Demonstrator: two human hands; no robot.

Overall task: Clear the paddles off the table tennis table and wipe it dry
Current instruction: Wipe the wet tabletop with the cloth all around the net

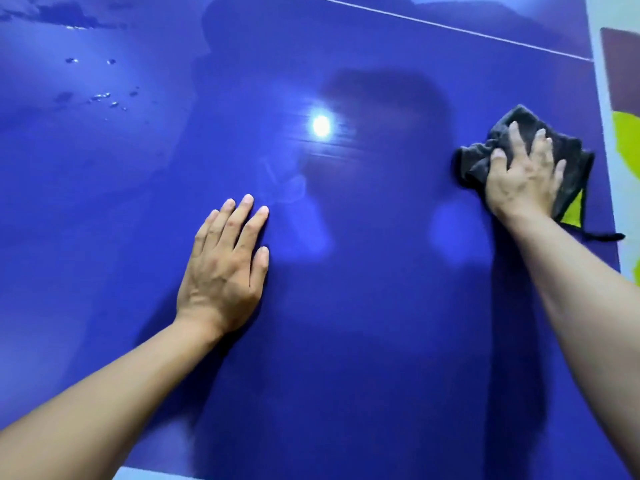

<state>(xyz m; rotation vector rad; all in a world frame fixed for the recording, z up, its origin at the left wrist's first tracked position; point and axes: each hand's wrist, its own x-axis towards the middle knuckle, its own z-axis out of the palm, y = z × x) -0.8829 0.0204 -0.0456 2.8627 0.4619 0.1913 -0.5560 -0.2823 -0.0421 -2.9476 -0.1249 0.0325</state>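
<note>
The glossy blue table tennis table [363,306] fills the view. My right hand [526,181] presses flat on a crumpled dark grey cloth [485,161] with a yellow-green corner, near the table's right edge. My left hand [225,268] rests flat on the bare surface at the centre, fingers straight and together. Water drops and a wet patch [100,97] lie at the far left. No paddle is in view.
A thin white line [450,27] crosses the table at the far right. The table's white right edge [602,116] borders a floor with purple and yellow-green patches [623,140]. A lamp's bright reflection [321,125] glares at mid-table.
</note>
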